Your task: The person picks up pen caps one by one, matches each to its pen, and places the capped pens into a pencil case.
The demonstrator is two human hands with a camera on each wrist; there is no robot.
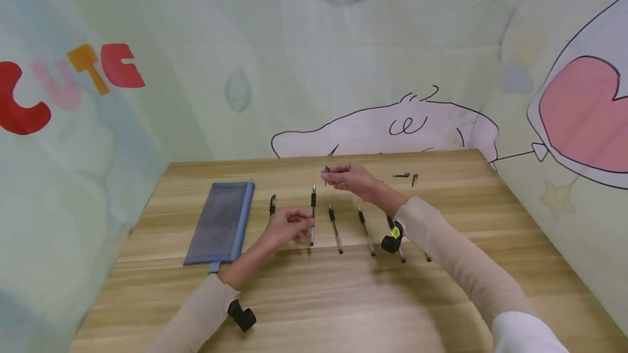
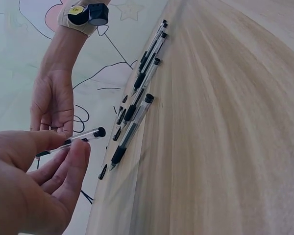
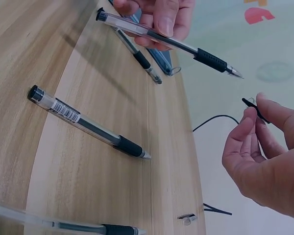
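Note:
My left hand [image 1: 289, 226] pinches an uncapped gel pen [image 1: 313, 200] by its clear barrel, with the tip pointing away from me. The pen's black rubber grip and bare metal point show in the right wrist view. Just beyond that tip, my right hand [image 1: 350, 177] holds a small black pen cap [image 3: 255, 108] between thumb and fingertips. Cap and tip are apart. Beside the left hand lies another pen [image 3: 137, 56] with a cap over its tip, partly hidden by that hand in the head view.
Several uncapped pens, including a barcoded pen [image 3: 88, 122], lie in a row to the right, some under the right forearm. Loose caps [image 1: 401, 175] lie near the table's far edge. A blue-edged mesh pouch [image 1: 221, 222] lies at left. A printed curtain [image 1: 196, 70] hangs behind the table.

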